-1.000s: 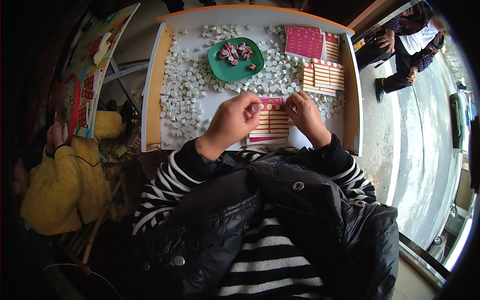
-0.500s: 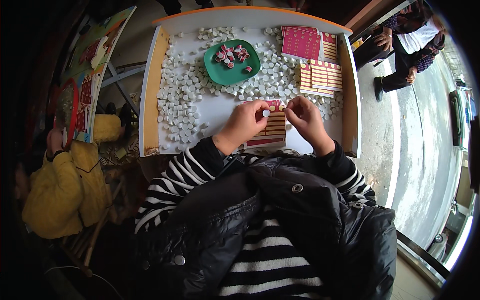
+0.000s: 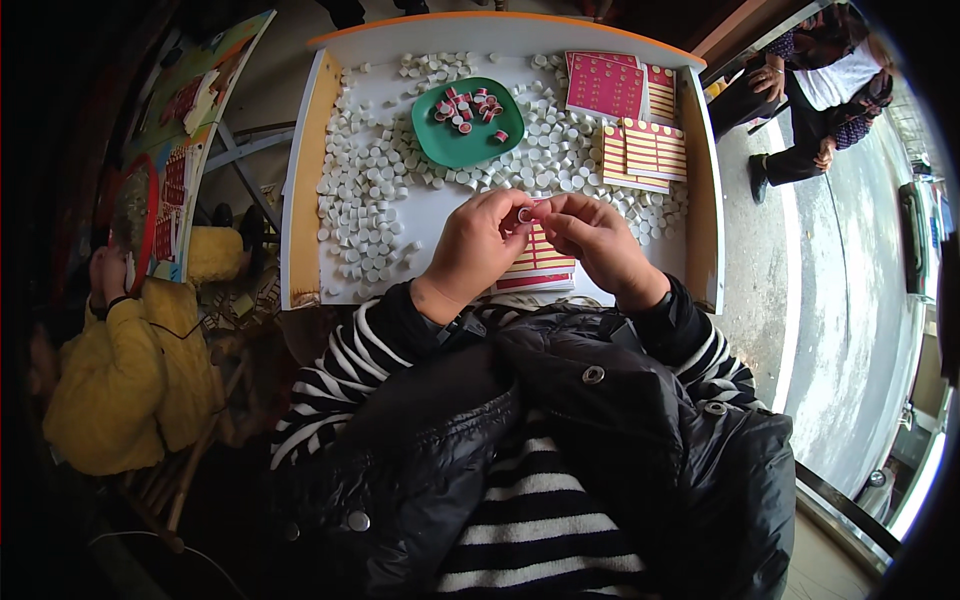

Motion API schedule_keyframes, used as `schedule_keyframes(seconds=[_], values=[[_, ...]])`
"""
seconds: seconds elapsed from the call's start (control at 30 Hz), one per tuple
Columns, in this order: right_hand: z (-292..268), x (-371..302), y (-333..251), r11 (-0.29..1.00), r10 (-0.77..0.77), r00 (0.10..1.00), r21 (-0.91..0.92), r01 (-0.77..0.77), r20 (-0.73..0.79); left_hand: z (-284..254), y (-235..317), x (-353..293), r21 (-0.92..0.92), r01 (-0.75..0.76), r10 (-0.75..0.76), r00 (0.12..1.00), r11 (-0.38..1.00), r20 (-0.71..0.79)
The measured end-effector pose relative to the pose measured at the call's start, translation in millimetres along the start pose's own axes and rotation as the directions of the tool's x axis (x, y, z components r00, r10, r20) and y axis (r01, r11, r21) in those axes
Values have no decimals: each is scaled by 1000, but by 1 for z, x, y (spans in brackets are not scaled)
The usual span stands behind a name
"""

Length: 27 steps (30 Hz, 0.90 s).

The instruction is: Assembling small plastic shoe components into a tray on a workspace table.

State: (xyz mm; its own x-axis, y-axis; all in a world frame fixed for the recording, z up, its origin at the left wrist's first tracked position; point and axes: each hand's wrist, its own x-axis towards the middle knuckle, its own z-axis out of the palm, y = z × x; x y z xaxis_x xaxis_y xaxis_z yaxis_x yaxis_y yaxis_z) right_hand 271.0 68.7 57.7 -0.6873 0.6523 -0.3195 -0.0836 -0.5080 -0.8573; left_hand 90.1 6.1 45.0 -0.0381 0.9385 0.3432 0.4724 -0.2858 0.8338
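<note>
Pinching small white cap [image 3: 524, 214] in left hand [image 3: 468, 245], just above red-and-yellow label sheet [image 3: 540, 256] at worktop's [image 3: 420, 213] near edge. Got right hand [image 3: 605, 245] fingertips bunched at cap's right side; can't tell whether gripping it or a label. See green plate [image 3: 465, 153] with red-banded caps [image 3: 463, 127] beyond, loose white caps [image 3: 352, 172] around, spare sheets [image 3: 656, 150] far right.

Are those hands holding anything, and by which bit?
Yes: a small white cap, pinched by its side in the left hand's fingers. The right hand's fingers are right beside it; whether they grip anything can't be told.
</note>
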Motion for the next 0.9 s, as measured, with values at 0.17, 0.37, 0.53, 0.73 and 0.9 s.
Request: schedule_keyframes(seconds=[0.17, 0.37, 0.53, 0.73, 0.9], values=[[6, -3, -3, 996, -24, 999, -89, 21, -41, 0, 6, 1, -37, -22, 21, 999, 999, -40], [7, 3, 2, 866, -233, 971, -465, 185, -46, -2, -8, 7, 19, -35, 37, 993, 999, -110], [-18, 5, 19, 186, -510, 855, -958, 218, 96, -39, -20, 47, 242, -36, 97, 964, 970, -246], [-26, 10, 27, 51, -526, 842, -984, 171, 120, -34, -31, 22, 313, -91, 118, 991, 945, -68], [-27, 5, 20, 320, -368, 928, -928, 192, 65, -20, -35, -12, 48, 136, -140, 985, 990, 100]])
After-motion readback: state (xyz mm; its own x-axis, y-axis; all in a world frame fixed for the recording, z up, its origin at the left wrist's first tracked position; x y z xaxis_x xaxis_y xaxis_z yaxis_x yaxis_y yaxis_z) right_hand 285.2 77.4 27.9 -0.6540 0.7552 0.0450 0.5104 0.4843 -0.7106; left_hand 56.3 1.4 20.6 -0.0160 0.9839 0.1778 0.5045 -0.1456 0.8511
